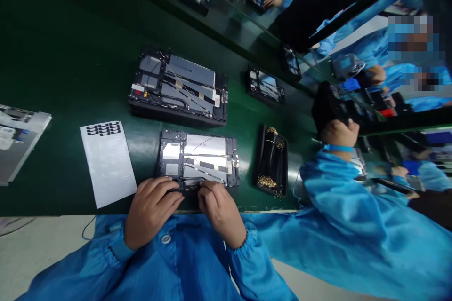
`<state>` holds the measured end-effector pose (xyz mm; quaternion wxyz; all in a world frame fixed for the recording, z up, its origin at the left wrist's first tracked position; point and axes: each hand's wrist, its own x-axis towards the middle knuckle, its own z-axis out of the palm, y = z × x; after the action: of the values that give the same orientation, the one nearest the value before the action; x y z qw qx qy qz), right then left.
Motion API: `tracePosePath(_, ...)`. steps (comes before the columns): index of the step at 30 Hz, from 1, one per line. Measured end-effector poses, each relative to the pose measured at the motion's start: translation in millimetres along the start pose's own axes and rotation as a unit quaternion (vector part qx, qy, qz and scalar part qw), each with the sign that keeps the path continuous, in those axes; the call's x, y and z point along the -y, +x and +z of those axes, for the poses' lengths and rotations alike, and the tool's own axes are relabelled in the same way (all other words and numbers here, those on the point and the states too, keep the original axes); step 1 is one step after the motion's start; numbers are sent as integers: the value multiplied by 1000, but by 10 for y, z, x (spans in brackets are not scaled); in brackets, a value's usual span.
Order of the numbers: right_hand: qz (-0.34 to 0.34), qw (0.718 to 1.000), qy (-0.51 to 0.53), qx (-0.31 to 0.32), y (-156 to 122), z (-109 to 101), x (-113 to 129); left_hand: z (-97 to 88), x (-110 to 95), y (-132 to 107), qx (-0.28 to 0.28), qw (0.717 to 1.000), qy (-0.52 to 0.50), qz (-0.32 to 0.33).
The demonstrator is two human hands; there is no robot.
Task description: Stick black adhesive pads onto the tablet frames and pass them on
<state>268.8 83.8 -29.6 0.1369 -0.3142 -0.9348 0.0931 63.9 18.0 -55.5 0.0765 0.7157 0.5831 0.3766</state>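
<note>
An opened phone body (205,143) lies flat near the bench's front edge, its silver battery area and thin dark cables exposed. My left hand (150,209) is closed at its lower left corner, fingers and thumb curled over the edge. At the middle of the lower edge, my right hand (221,209) has its fingertips pinched together, touching the body beside a dark cable. Whatever is between those fingertips is hidden. Just left of my left hand lies a white sheet (109,167) with several small black stickers along its top.
Behind stands a stack of similar opened bodies (187,82), with another stack (264,84) further right. A black tray (270,160) holds black cables with gold ends. At right, a co-worker's hand (339,134) wears a blue wrist strap. A metal-edged part (26,150) lies far left.
</note>
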Motion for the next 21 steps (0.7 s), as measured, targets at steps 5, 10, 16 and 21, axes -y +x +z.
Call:
tracePosePath(5,-6,1000,-16,10,16,14,-28,102,-64,99,3,1000,-13,9)
tracePosePath(10,-21,999,-46,18,54,20,-19,163,-41,135,14,1000,-22,3)
tracePosePath(16,-26,998,-60,26,76,-3,-19,166,-39,126,17,1000,-19,2)
tracePosePath(21,-34,997,-69,26,90,-2,-15,194,-53,143,24,1000,5,-9)
